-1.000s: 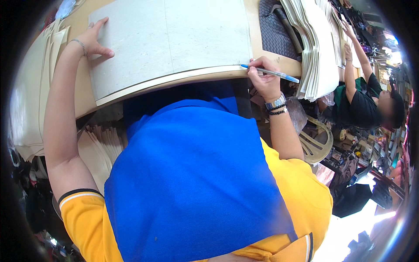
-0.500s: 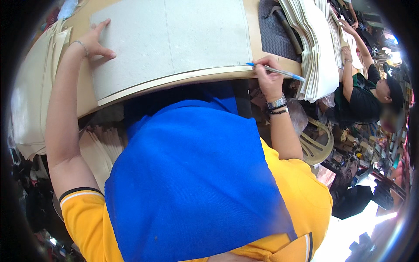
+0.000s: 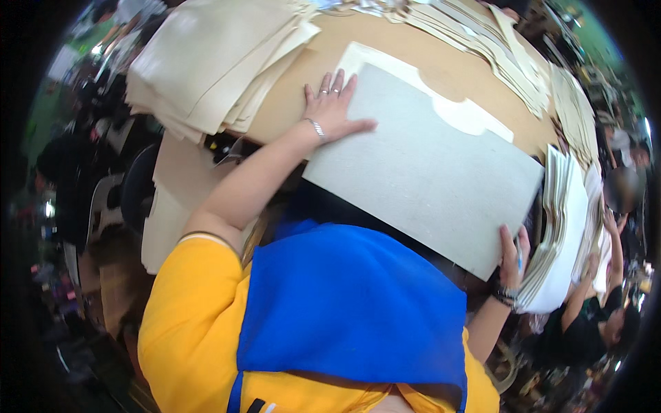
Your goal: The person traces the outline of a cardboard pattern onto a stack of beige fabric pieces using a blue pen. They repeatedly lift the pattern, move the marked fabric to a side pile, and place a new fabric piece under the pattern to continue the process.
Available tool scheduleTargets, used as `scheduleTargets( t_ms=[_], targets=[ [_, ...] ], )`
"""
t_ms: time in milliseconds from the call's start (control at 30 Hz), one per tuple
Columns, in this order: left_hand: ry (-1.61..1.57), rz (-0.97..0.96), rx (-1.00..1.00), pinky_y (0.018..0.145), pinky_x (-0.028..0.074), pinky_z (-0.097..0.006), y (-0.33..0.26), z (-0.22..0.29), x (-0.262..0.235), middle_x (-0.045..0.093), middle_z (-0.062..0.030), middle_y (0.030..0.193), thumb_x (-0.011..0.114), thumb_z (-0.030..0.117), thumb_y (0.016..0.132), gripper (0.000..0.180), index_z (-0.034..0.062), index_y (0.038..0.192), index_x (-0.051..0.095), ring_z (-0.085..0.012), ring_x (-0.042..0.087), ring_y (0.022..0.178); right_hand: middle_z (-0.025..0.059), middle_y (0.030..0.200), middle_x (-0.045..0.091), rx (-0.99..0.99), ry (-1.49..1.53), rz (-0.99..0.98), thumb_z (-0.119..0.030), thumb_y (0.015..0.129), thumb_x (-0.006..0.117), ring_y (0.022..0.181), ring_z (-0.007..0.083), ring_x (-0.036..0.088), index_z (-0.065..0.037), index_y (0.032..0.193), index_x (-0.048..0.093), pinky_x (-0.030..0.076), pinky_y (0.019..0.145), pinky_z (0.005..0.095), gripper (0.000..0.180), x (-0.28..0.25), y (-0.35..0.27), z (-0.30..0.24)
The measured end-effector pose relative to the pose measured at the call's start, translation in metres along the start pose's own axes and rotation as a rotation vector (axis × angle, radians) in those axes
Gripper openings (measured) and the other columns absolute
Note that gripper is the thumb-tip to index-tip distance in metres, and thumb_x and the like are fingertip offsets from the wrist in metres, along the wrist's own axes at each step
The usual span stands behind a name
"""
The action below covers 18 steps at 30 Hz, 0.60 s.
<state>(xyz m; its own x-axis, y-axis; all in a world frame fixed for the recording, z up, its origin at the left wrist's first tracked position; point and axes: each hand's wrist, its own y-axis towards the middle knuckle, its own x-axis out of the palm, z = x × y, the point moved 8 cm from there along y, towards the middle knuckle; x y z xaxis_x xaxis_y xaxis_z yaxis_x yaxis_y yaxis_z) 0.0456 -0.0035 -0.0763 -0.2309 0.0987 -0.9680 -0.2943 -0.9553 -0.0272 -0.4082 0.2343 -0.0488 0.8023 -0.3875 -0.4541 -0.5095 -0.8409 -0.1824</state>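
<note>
A grey rectangular board [image 3: 420, 168] lies tilted across the near edge of the table, with a notch in its far edge. Under it, a cream sheet [image 3: 385, 63] shows along the far side and through the notch. My left hand [image 3: 332, 113] rests flat on the board's left end, fingers spread. At the board's right near corner is my right hand [image 3: 511, 258], its thumb against the edge. A blue-and-clear pen [image 3: 519, 253] is tucked between its fingers; most of the pen is hidden.
A pile of large cream sheets [image 3: 213, 62] hangs over the table edge at left. Stacked white sheets [image 3: 554, 241] stand close by my right hand. More cut strips [image 3: 475, 34] lie at the far side of the brown table [image 3: 330, 41]. A co-worker [image 3: 585, 330] is at the right.
My view has swung left. My right hand has left the far right edge where the pen tip touched the sheet, and is at the board's near corner. The board sits more slanted.
</note>
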Motion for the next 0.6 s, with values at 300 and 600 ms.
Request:
scheduleTargets(
  t_ms=[300,600],
  targets=[
    [-0.167,0.191,-0.096,0.106,0.031,-0.057,-0.002,0.026,-0.022,0.038,-0.0204,0.144,0.067,0.053,0.079,0.07,0.0114,0.131,0.05,-0.0317,0.038,0.134,0.0181,0.143,0.044,-0.351,0.008,0.487,-0.02,0.101,0.048,0.129,0.0282,0.045,0.002,0.137,0.043,0.034,0.11,0.036,0.043,-0.22,-0.009,-0.016],
    [-0.678,0.337,0.005,0.079,0.051,-0.033,-0.015,-0.025,-0.076,0.067,-0.0104,0.093,0.071,0.017,0.079,0.028,0.0053,0.104,0.064,-0.0227,0.063,0.087,0.0178,0.141,0.046,-0.535,0.087,0.58,-0.022,0.099,0.05,0.127,0.0288,0.047,0.001,0.137,0.045,0.034,0.109,0.0377,0.044,-0.189,-0.023,-0.094]
  ],
)
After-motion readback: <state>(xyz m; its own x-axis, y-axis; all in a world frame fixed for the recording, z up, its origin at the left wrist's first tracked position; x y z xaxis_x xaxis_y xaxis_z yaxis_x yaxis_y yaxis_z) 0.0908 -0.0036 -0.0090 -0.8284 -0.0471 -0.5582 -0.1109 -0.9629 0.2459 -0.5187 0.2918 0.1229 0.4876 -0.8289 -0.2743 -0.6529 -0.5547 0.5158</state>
